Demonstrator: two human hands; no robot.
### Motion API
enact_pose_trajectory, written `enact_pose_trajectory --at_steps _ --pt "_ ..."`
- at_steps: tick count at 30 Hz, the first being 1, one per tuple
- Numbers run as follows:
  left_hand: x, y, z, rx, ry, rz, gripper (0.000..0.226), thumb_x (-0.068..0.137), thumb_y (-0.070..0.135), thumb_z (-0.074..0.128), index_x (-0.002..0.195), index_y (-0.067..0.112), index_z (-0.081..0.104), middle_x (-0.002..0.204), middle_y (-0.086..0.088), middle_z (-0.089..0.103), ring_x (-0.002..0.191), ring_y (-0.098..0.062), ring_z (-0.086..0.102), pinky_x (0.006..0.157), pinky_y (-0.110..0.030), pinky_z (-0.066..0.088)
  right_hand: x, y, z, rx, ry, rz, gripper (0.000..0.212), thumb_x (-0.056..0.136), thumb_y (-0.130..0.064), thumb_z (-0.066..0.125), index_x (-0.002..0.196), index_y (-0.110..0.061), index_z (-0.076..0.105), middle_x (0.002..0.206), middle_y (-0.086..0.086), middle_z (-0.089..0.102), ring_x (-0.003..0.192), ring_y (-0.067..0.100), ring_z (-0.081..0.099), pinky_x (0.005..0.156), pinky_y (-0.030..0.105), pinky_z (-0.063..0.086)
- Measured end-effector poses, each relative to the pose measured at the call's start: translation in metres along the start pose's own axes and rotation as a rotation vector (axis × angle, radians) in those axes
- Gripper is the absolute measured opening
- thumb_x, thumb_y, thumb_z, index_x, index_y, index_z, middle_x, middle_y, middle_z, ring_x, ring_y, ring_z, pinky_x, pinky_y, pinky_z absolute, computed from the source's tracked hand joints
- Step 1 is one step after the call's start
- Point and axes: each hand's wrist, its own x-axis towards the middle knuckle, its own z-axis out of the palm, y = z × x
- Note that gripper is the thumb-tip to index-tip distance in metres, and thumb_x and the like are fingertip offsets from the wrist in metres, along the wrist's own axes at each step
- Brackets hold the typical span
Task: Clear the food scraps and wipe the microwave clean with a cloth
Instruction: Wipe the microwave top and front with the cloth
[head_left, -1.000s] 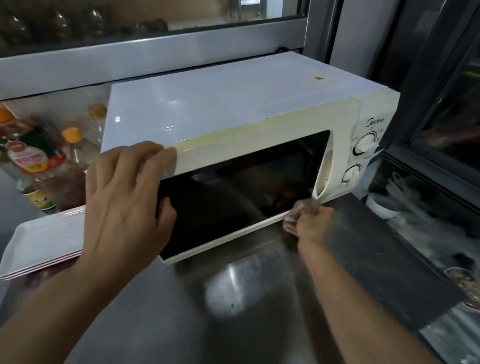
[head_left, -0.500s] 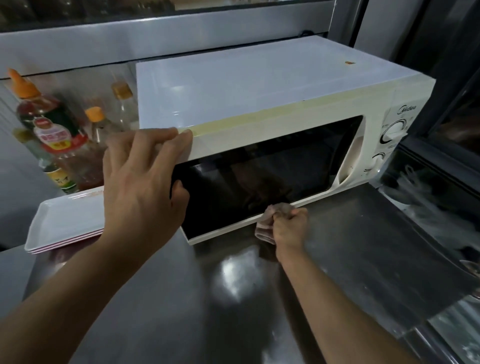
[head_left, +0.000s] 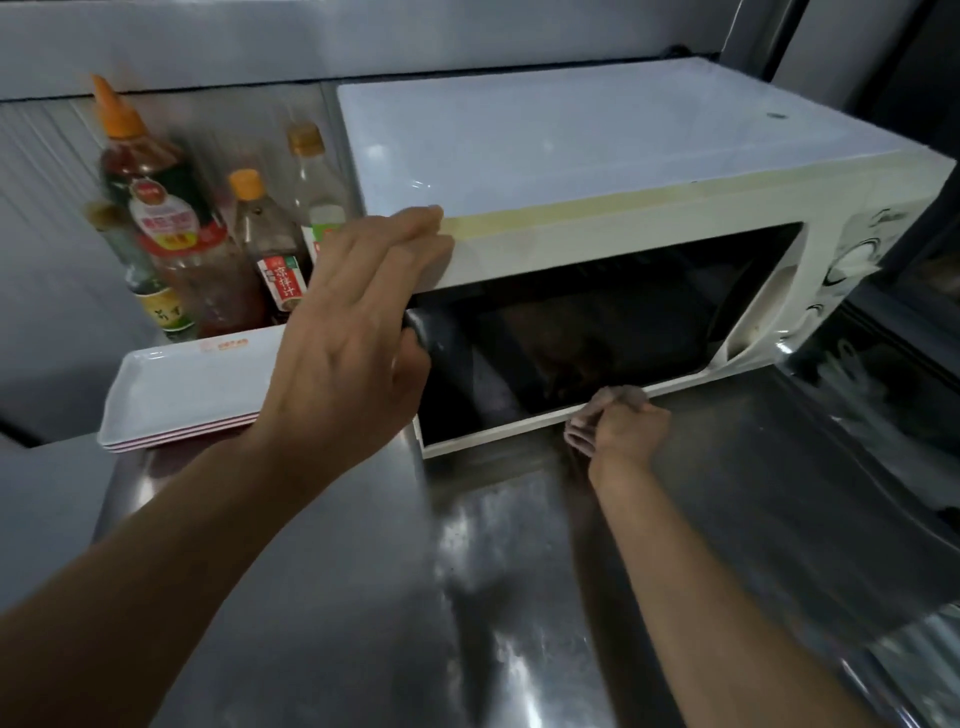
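Observation:
A white microwave (head_left: 597, 156) with a dark glass door stands on a steel counter, door closed. My left hand (head_left: 353, 332) rests against its top left front corner, fingers straight over the upper edge, thumb on the door. My right hand (head_left: 631, 431) grips a bunched pinkish cloth (head_left: 587, 428) and presses it against the bottom edge of the door, about the middle. No food scraps show in this view.
Several sauce bottles (head_left: 161, 218) stand left of the microwave against the wall. Stacked white trays (head_left: 182, 395) lie in front of them. The steel counter (head_left: 415, 597) stretches toward me. A dark recess with a plastic bag (head_left: 852, 379) is at the right.
My right hand with the cloth has slid left along the door's bottom edge, from below the handle to about the middle. My left hand stays at the top left corner.

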Motion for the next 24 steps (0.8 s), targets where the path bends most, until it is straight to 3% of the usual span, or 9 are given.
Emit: enact_pose_trajectory --at_steps 2,6,10,13,15,18,21,24 --pt "-0.003 -0.003 -0.007 -0.018 -0.001 -0.008 0.051 0.071 -0.017 0.053 0.121 -0.008 0.055 0.135 -0.021 0.049 0.127 -0.033 0.044 0.11 -0.03 0.032 -0.031 0.016 0.017 0.044 -0.03 -0.015 0.025 0.093 0.005 0.033 0.109 0.003 0.052 0.069 0.021 0.053 0.045 0.023 0.05 0.038 0.03 0.049" --pt "-0.007 -0.014 -0.019 -0.013 -0.058 -0.042 0.059 0.072 -0.022 0.051 0.128 -0.003 0.052 0.134 -0.017 0.052 0.129 -0.03 0.046 0.11 -0.04 0.035 -0.074 0.032 0.039 0.126 -0.109 -0.008 0.017 0.095 0.004 0.035 0.106 0.001 0.046 0.057 0.013 0.044 0.029 0.011 0.042 0.032 0.02 0.039" --pt "-0.007 -0.021 -0.026 -0.05 -0.127 -0.046 0.064 0.075 -0.02 0.048 0.134 0.003 0.047 0.14 -0.009 0.048 0.133 -0.022 0.041 0.113 -0.027 0.029 -0.11 0.054 0.05 -0.066 -0.128 -0.018 0.022 0.088 0.002 0.036 0.099 0.006 0.053 0.062 0.013 0.062 0.049 0.02 0.062 0.052 0.04 0.058" --pt "-0.004 -0.026 -0.032 -0.068 -0.196 -0.092 0.069 0.079 -0.015 0.047 0.14 0.015 0.041 0.147 0.002 0.04 0.138 -0.012 0.033 0.114 -0.019 0.022 -0.13 0.066 0.065 0.024 -0.169 0.011 0.025 0.085 0.009 0.029 0.101 0.003 0.047 0.065 0.015 0.057 0.051 0.023 0.056 0.049 0.032 0.052" --pt "-0.002 -0.027 -0.035 -0.072 -0.238 -0.109 0.071 0.079 -0.012 0.046 0.142 0.02 0.039 0.149 0.007 0.037 0.139 -0.009 0.03 0.113 -0.02 0.023 -0.142 0.069 0.071 0.041 -0.195 0.052 0.022 0.087 0.008 0.028 0.098 -0.003 0.043 0.066 0.015 0.055 0.049 0.022 0.055 0.048 0.031 0.052" --pt "0.001 -0.028 -0.041 -0.072 -0.291 -0.117 0.073 0.078 -0.011 0.046 0.142 0.023 0.038 0.15 0.009 0.034 0.14 -0.008 0.028 0.114 -0.022 0.024 -0.148 0.068 0.07 -0.016 -0.224 0.058 0.02 0.088 0.01 0.031 0.092 0.0 0.047 0.064 0.017 0.056 0.045 0.019 0.056 0.043 0.028 0.053" --pt "0.003 -0.026 -0.047 -0.068 -0.313 -0.096 0.069 0.078 -0.009 0.047 0.139 0.023 0.042 0.152 0.008 0.029 0.138 -0.01 0.031 0.108 -0.027 0.036 -0.149 0.058 0.062 -0.166 -0.306 0.011 0.025 0.083 0.012 0.029 0.086 0.012 0.054 0.063 0.02 0.058 0.047 0.025 0.058 0.044 0.039 0.054" --pt "0.007 -0.025 -0.055 -0.053 -0.355 -0.076 0.065 0.079 -0.007 0.048 0.137 0.022 0.045 0.154 0.007 0.021 0.134 -0.014 0.037 0.097 -0.035 0.046 -0.156 0.05 0.045 -0.269 -0.322 -0.056 0.016 0.089 0.007 0.036 0.085 0.003 0.051 0.068 0.02 0.063 0.049 0.028 0.062 0.042 0.038 0.053"
